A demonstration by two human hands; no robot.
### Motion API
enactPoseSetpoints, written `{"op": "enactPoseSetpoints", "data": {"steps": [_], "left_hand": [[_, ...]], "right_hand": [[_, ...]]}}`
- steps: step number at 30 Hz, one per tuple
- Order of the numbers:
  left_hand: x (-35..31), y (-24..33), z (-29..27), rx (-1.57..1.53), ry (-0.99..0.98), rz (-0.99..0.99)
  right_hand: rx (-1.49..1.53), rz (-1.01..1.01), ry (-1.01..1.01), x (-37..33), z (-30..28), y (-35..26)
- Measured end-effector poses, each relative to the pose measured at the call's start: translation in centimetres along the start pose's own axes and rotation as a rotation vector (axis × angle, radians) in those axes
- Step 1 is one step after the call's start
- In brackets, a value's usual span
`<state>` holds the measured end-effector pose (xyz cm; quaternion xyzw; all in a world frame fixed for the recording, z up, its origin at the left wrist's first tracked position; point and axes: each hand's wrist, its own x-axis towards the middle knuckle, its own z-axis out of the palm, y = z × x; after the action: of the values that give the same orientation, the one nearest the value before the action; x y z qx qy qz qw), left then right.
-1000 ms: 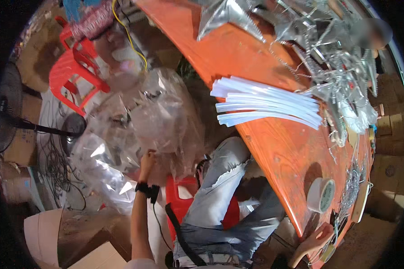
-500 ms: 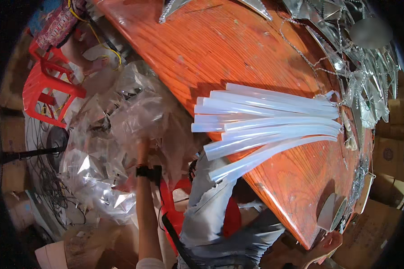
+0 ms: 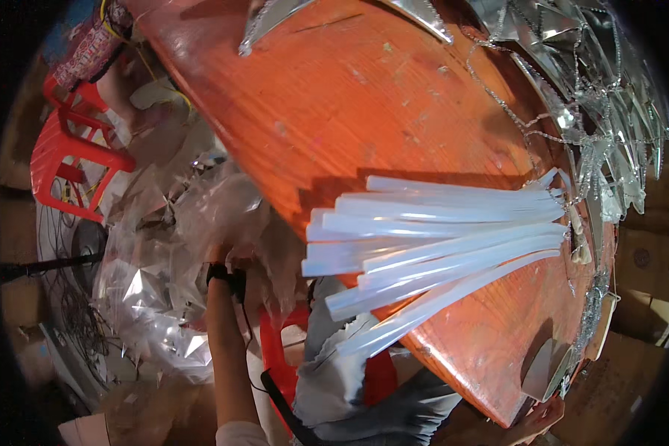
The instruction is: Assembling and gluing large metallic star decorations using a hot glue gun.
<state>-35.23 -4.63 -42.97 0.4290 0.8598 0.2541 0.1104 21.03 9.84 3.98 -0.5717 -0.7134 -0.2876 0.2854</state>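
My left arm reaches down on the left into a heap of clear plastic film (image 3: 149, 267). The film covers my left hand (image 3: 219, 249), so its fingers and anything in them are hidden. A dark strap (image 3: 227, 276) circles that wrist. At the table's near right corner my right hand (image 3: 541, 422) shows only in part, at the lower end of a curved silver piece (image 3: 546, 372) that it seems to grip. Between my arms, a fan of milky translucent sticks (image 3: 438, 230) lies on the orange wooden table (image 3: 349, 111), their left ends jutting past its edge.
Silver foil ornaments with beaded strings (image 3: 572, 89) crowd the far right edge. More silver points (image 3: 275, 22) lie at the far end. A red plastic stool (image 3: 82, 160) and another person's arm (image 3: 115, 104) are at upper left. Cables (image 3: 67, 297) tangle on the floor; cardboard boxes (image 3: 609, 394) stand right.
The table and sticks sit slightly lower in the view. My left forearm has shifted a little left, its hand still under the film. The right hand stays by the silver piece.
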Motion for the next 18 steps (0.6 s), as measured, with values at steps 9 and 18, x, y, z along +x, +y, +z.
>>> {"op": "enactPoseSetpoints", "data": {"steps": [9, 18], "left_hand": [[-17.6, 4.6, -3.2, -0.03, -0.148, -0.135], [-16.1, 4.6, -11.6, 0.138, -0.182, -0.198]], "right_hand": [[-0.006, 0.207, 0.002, -1.3, -0.3, 0.5], [0.415, 0.471, 0.031, -3.1, 0.3, -0.2]]}}
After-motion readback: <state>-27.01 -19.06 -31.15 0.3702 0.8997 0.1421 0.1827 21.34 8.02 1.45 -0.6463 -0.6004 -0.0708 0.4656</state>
